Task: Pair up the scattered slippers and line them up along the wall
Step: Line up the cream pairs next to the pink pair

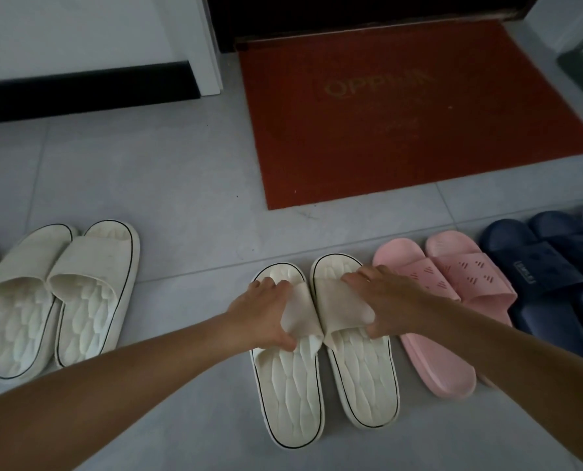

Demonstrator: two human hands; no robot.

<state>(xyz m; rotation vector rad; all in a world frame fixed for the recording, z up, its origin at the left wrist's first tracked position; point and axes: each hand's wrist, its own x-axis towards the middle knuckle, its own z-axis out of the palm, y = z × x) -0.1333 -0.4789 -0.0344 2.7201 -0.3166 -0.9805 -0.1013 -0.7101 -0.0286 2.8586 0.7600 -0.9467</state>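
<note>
Middle pair (290, 385): on floor, before mat (402, 113).
Left pair (86, 266): well left of middle pair.
Third pair (433, 280): just right of middle pair.

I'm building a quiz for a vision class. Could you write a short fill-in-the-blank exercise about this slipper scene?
1. The left hand grips one cream slipper and the right hand its mate, each by the ___.
2. The perforated pair beside the right hand is ___.
3. The navy pair lies to the ___ of the perforated pair.
4. The doormat is ___.
Missing words: strap; pink; right; red.
</note>
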